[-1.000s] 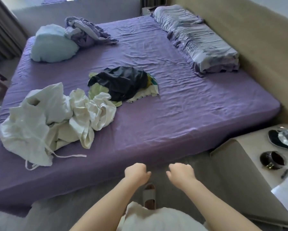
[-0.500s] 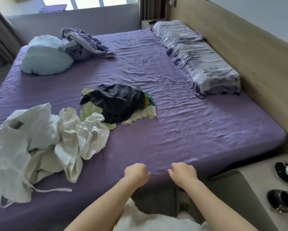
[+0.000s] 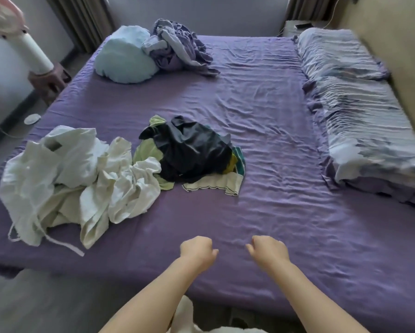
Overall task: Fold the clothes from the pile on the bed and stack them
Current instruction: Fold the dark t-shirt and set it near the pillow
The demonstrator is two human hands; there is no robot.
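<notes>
a home bedroom: purple-sheeted bed (image 3: 261, 145), pillow (image 3: 124, 56), curtains (image 3: 81, 18).

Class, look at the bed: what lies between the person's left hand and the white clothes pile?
Only bare purple sheet lies between the left hand and the white clothes pile, as the head view shows.

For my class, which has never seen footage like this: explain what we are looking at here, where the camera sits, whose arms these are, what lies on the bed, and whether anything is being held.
The camera is worn on a person's head and looks down at their own bare arms. The left hand and right hand hover over the near edge of the purple bed, fingers curled, holding nothing. On the bed lie a heap of white clothes, a dark garment on top of green and striped pieces, a pale blue cushion, a crumpled purple-grey bundle and pillows along the headboard. Nothing is folded yet.
</notes>
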